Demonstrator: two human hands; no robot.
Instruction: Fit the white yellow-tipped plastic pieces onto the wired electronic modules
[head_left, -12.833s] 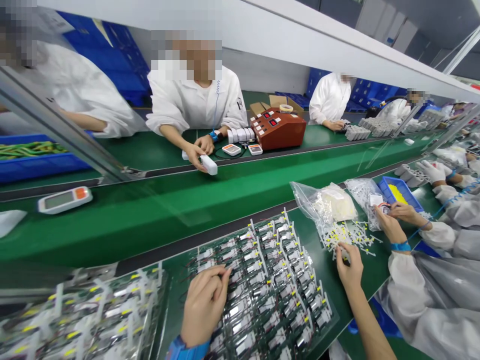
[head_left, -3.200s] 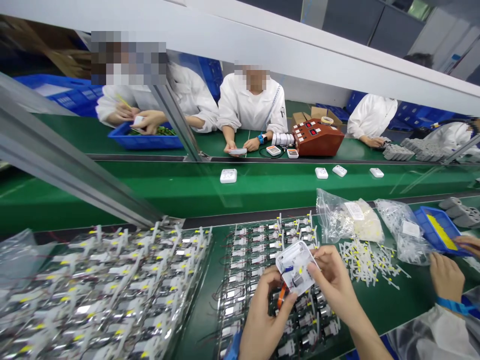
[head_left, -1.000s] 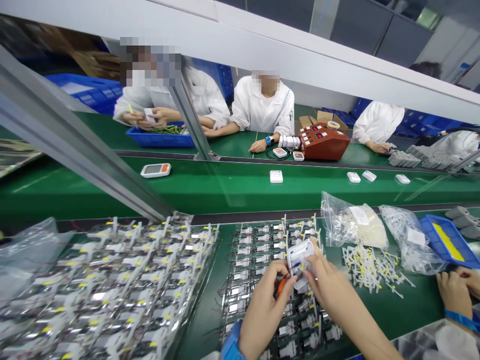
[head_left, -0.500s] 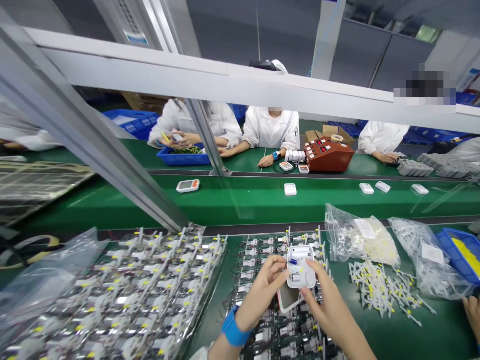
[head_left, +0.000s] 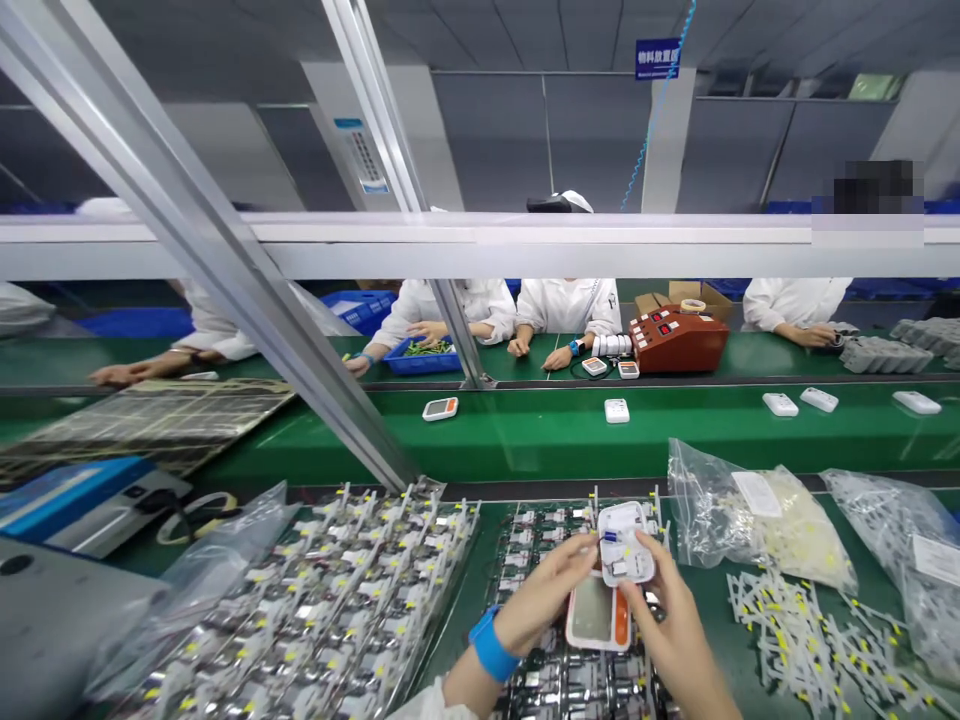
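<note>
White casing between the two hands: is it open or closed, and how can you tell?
Open: the white casing shows its inner side, with a blue part in view and no lid over it.

five white devices (head_left: 616, 410) on belt (head_left: 525, 440) – one brown machine (head_left: 679, 340).

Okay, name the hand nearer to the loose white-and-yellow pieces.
The right hand, at the white case's right edge, left of the loose pieces. The left hand is farther, at the case's left edge.
</note>
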